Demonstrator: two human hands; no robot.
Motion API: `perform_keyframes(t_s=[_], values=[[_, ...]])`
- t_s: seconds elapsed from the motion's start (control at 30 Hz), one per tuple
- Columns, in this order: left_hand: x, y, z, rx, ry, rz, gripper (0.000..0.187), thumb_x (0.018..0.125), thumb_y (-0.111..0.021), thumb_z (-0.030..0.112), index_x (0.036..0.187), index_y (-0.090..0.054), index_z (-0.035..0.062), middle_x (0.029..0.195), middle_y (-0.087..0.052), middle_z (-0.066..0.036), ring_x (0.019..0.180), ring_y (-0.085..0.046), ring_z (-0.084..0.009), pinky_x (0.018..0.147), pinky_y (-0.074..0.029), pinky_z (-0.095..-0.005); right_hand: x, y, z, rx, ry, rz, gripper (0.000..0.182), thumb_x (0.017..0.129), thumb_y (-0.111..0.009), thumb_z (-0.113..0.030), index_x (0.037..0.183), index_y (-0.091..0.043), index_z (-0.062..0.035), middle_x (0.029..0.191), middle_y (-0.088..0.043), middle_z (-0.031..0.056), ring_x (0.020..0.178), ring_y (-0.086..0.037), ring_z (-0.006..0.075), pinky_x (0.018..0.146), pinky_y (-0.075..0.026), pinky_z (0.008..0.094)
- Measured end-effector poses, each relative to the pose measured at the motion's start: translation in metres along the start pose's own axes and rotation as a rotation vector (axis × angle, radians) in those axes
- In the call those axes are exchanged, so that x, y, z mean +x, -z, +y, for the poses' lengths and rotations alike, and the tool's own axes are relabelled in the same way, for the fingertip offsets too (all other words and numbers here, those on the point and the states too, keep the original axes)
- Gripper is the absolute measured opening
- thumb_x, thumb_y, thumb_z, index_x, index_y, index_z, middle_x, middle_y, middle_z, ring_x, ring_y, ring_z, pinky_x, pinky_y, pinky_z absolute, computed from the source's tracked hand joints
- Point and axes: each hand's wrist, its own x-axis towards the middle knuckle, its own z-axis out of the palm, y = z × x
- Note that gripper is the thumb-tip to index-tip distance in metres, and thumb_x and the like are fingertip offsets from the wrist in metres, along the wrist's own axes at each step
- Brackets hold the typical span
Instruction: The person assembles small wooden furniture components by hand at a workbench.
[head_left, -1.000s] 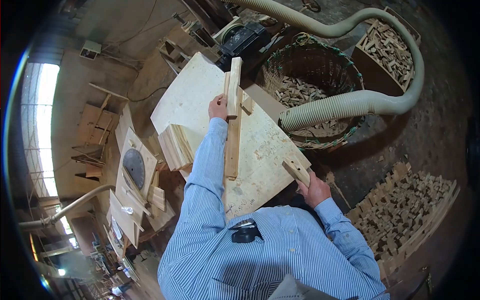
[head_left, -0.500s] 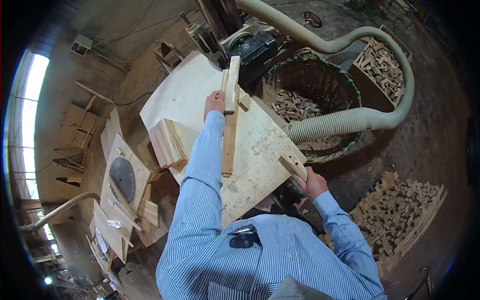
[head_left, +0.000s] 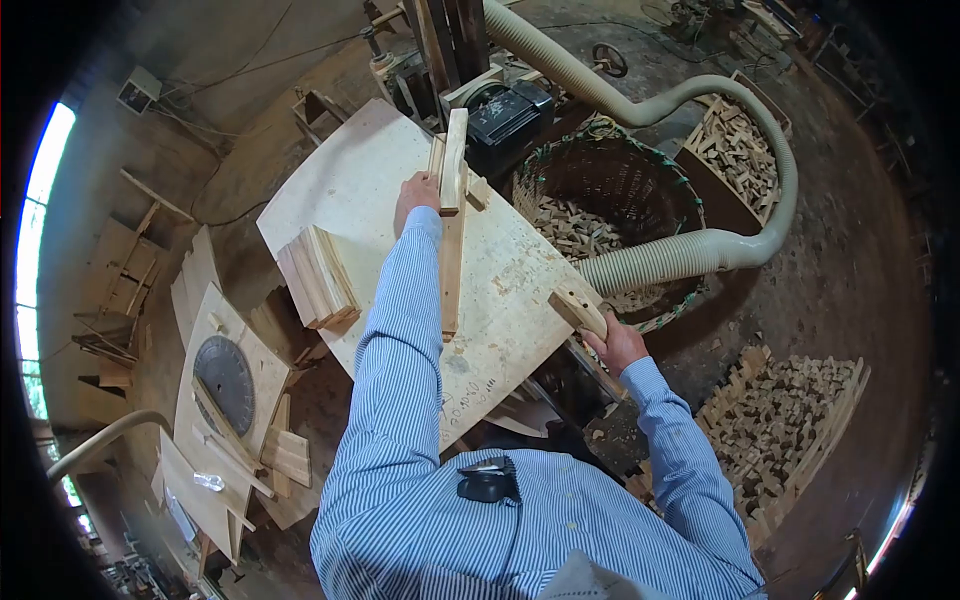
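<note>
My left hand (head_left: pixel 417 193) is closed at the left side of a wooden jig, against a narrow wooden piece (head_left: pixel 437 157) beside the jig's upright block (head_left: pixel 455 160). A long wooden strip (head_left: pixel 452 275) runs from there down the pale worktable (head_left: pixel 500 300). My right hand (head_left: pixel 617 342) is wrapped round the end of a wooden handle (head_left: pixel 578 312) at the table's right corner. Left of my left forearm lies a stack of boards (head_left: pixel 318 278) on the table.
A black motor (head_left: pixel 508 112) stands behind the table. Right of it are a wicker basket (head_left: pixel 640 185) with wood offcuts and a ribbed hose (head_left: pixel 665 262). Wood blocks (head_left: pixel 790 430) are piled at lower right. A round saw blade (head_left: pixel 225 385) rests on boards at left.
The whole view has shifted slightly, with the table and basket now further left. Both hands stay at the same wooden parts.
</note>
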Motion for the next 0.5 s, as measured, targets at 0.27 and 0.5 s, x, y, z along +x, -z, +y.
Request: perform_keyframes(t_s=[0.27,0.5], values=[[-0.004,-0.001,-0.004,0.017,-0.063,0.043,0.037,0.102,-0.064,0.034,0.126,-0.075,0.0086,0.117,-0.076,-0.022,0.111,-0.073,-0.0379,0.097,-0.056,-0.0454,-0.001,0.003,-0.003,0.017,-0.008,0.011,0.056,0.1,-0.065,-0.054,0.118,-0.058,-0.0022,0.096,-0.073,0.0294,0.092,-0.072,0.0491,0.083,-0.057,0.0563],[0.017,-0.013,-0.023,-0.048,0.031,-0.16,0.043,0.103,-0.064,0.042,0.137,-0.071,0.0179,0.134,-0.067,-0.018,0.124,-0.066,-0.0355,0.106,-0.053,-0.0473,-0.004,0.008,-0.005,0.002,-0.041,-0.023,0.056,0.1,-0.065,-0.056,0.122,-0.059,-0.0049,0.099,-0.074,0.0273,0.093,-0.073,0.0465,0.083,-0.058,0.0547]])
